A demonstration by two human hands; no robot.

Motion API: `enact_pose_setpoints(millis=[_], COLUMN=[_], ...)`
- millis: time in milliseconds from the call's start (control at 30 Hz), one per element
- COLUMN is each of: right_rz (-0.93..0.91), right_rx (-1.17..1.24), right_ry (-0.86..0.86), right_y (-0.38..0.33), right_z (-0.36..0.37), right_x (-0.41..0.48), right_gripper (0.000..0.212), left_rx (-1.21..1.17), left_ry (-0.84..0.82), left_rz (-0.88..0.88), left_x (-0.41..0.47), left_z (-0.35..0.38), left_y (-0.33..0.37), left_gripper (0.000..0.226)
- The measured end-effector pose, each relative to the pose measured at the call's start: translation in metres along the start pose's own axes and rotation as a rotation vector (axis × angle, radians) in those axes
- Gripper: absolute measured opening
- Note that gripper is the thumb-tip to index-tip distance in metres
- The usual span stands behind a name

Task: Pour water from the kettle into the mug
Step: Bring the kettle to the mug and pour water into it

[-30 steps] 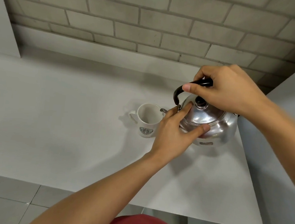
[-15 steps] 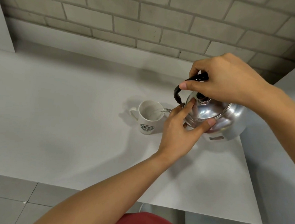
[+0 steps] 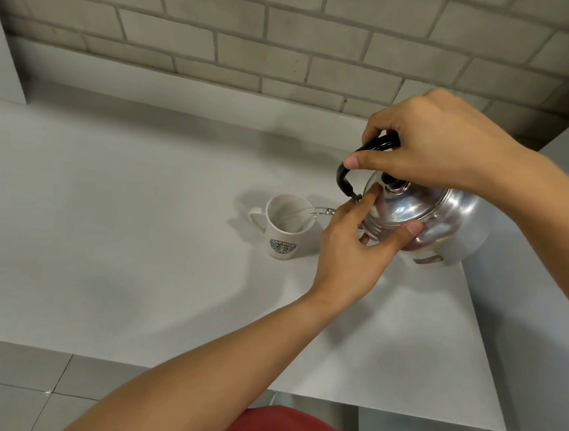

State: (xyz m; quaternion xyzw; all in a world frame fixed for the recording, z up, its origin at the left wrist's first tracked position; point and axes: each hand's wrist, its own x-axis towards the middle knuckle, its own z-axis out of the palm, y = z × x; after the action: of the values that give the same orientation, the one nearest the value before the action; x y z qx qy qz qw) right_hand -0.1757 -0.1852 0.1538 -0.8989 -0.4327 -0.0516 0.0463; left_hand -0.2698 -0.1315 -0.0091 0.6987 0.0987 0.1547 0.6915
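Beneath the right hand's grip (image 3: 433, 149), tilted kettle (image 3: 424, 217) beside mug (image 3: 283, 230).

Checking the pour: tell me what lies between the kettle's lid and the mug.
The left hand, fingers on the lid, and the spout's water stream, in the head view.

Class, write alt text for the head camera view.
A right hand tips a shiny metal kettle by its black handle, pouring water into a white mug on a pale table. The left hand steadies the kettle's lid.
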Motion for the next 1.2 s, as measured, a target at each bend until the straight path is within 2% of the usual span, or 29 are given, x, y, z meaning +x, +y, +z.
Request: enact_pose_setpoints(millis=[767, 1200], right_rz=[-0.014, -0.019], right_rx=[-0.026, -0.074], right_ry=[-0.033, -0.023], right_y=[-0.008, -0.005], right_z=[-0.015, -0.011], right_x=[0.011, 0.017], right_gripper=[0.062, 0.048], left_rx=[-0.028, -0.075], left_ry=[0.033, 0.047], left_rz=[-0.035, -0.056], left_x=[0.005, 0.005], left_z=[0.007, 0.008], left_y=[0.012, 0.014], left_gripper=[0.074, 0.076])
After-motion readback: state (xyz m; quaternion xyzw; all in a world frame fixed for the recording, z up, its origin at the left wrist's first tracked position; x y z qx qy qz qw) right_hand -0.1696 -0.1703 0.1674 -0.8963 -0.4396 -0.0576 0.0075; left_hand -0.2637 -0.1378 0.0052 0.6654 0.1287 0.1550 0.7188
